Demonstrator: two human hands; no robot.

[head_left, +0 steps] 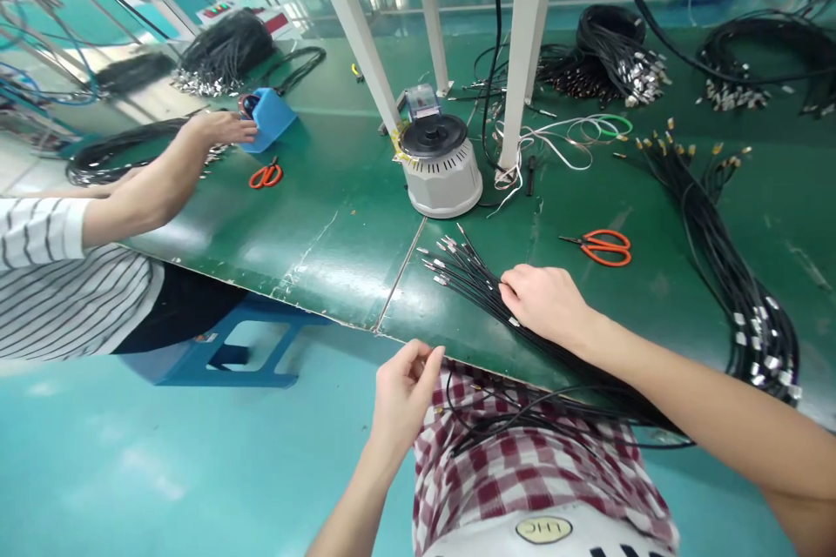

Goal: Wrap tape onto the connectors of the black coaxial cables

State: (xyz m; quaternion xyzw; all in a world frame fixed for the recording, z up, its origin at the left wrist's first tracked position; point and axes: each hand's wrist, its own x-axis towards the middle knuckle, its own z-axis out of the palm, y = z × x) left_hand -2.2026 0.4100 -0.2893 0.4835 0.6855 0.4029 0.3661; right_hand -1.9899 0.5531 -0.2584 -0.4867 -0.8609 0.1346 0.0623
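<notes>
A bundle of thin black cables (pixel 480 285) with small metal ends lies across the green table near its front edge. My right hand (pixel 545 300) is closed over it, thumb and fingers bent around some of the cables. In front of the table edge, my left hand (pixel 406 383) has thumb and forefinger pressed together in a pinch. Whatever is between those fingertips, if anything, is too small to make out. Loose black cables (pixel 522 418) droop from the bundle over the checked cloth on my lap, just right of my left hand.
Orange-handled scissors (pixel 606 247) lie beyond my right hand. A grey round machine (pixel 444 174) stands behind the bundle, beside white posts (pixel 529 35). More cables (pixel 718 244) lie at right. On the left, a co-worker's hand (pixel 219 129) touches a blue holder (pixel 271 117) near other scissors (pixel 266 174).
</notes>
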